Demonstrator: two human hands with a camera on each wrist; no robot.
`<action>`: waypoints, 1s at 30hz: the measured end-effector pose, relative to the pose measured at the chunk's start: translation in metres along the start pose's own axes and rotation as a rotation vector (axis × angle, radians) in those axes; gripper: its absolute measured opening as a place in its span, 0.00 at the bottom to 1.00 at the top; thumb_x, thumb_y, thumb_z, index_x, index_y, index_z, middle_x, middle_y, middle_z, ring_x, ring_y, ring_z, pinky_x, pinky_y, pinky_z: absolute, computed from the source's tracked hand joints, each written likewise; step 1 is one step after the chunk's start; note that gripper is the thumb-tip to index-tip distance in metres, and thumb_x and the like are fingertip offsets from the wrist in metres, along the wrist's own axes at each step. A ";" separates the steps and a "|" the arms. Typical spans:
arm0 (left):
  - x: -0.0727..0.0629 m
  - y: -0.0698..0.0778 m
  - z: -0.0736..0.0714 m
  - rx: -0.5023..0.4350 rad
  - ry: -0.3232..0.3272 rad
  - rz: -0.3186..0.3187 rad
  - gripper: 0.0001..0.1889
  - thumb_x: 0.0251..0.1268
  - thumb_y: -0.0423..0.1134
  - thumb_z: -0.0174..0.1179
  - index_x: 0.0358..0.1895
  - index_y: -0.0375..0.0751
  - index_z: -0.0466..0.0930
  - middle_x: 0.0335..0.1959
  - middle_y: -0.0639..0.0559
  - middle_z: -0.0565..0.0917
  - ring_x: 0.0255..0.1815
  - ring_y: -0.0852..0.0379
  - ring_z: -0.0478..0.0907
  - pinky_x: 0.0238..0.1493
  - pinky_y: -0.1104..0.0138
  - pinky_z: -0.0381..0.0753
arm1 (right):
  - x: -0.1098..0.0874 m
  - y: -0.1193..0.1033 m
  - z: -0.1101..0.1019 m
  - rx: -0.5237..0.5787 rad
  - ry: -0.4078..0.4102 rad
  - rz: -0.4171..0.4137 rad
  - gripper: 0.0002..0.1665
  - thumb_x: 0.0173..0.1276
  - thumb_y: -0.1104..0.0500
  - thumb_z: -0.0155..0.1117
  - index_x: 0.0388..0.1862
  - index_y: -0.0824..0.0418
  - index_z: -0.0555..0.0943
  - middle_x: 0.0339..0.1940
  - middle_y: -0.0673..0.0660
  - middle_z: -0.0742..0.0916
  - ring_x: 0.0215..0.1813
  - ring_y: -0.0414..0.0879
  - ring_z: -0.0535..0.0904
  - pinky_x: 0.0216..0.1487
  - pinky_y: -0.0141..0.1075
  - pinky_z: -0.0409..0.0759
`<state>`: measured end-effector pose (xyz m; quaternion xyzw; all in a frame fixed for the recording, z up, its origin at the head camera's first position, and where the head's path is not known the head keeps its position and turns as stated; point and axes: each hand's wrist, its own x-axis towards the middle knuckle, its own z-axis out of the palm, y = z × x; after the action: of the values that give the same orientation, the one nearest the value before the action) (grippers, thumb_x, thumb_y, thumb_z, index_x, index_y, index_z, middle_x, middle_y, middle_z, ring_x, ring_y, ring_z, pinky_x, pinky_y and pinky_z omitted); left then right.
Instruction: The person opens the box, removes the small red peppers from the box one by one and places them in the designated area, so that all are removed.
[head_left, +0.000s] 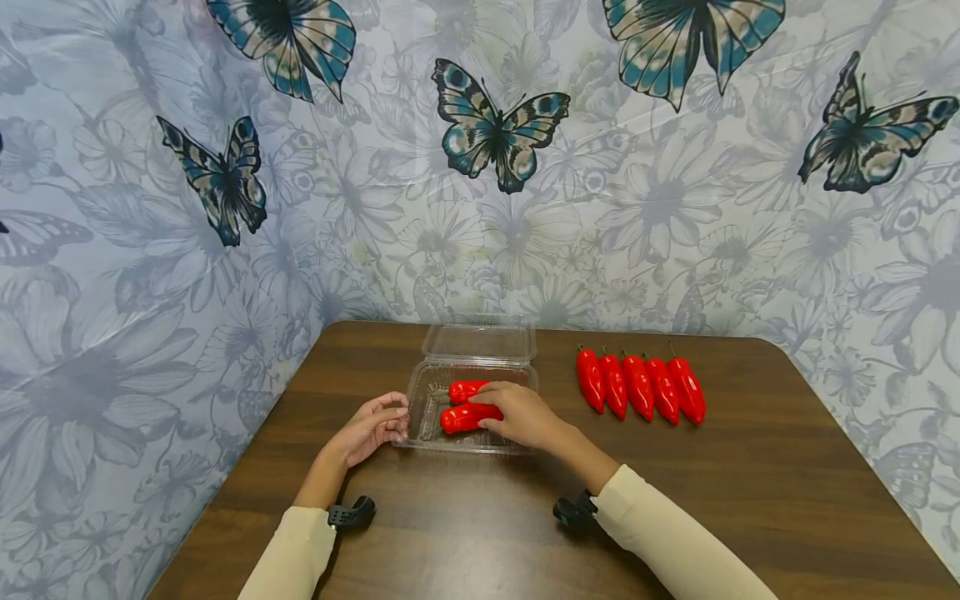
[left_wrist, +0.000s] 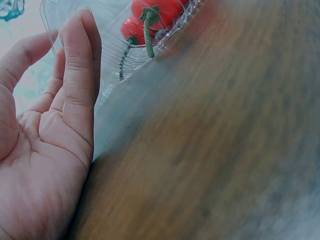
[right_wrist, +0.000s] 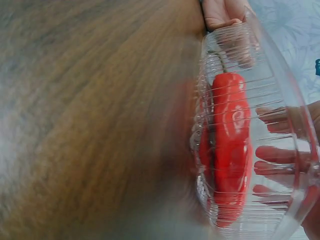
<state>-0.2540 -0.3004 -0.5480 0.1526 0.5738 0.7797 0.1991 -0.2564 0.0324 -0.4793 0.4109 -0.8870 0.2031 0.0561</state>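
A clear plastic clamshell container (head_left: 435, 446) lies with its lid raised at the back. Inside are two glossy red chili peppers: the near pepper (head_left: 459, 419) and the far pepper (head_left: 465, 390), their green stems toward the left end. My left hand (head_left: 373, 429) rests against the container's left end, fingertips at the rim and fingers fairly straight in the left wrist view. Over the container's right half reaches my right hand (head_left: 521, 415), overlapping the peppers' right ends. In the right wrist view, its extended fingers (right_wrist: 274, 154) hover above the near pepper, seen through the clear wall.
Several more red peppers (head_left: 637, 387) lie in a row on the brown wooden table (head_left: 780, 467), right of the container. The raised lid (head_left: 480, 340) stands near the table's back edge. Behind is a wall hanging (head_left: 660, 208) with butterflies and flowers.
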 end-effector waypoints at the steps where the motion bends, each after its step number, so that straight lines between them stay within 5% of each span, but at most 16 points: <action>1: 0.000 0.000 0.000 0.000 -0.001 0.001 0.09 0.81 0.28 0.44 0.48 0.44 0.73 0.32 0.52 0.84 0.32 0.58 0.84 0.37 0.68 0.85 | 0.001 0.000 0.001 -0.006 -0.008 0.001 0.24 0.67 0.55 0.73 0.60 0.59 0.84 0.61 0.59 0.84 0.64 0.54 0.79 0.63 0.51 0.78; 30: 0.001 -0.001 0.002 0.026 0.010 0.013 0.12 0.80 0.26 0.42 0.47 0.44 0.74 0.31 0.53 0.82 0.31 0.59 0.83 0.36 0.69 0.85 | 0.009 0.004 0.012 -0.048 -0.078 -0.044 0.29 0.61 0.61 0.77 0.63 0.51 0.84 0.56 0.50 0.88 0.57 0.46 0.83 0.51 0.44 0.84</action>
<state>-0.2534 -0.2982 -0.5480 0.1549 0.5840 0.7740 0.1893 -0.2643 0.0237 -0.4889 0.4366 -0.8838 0.1642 0.0358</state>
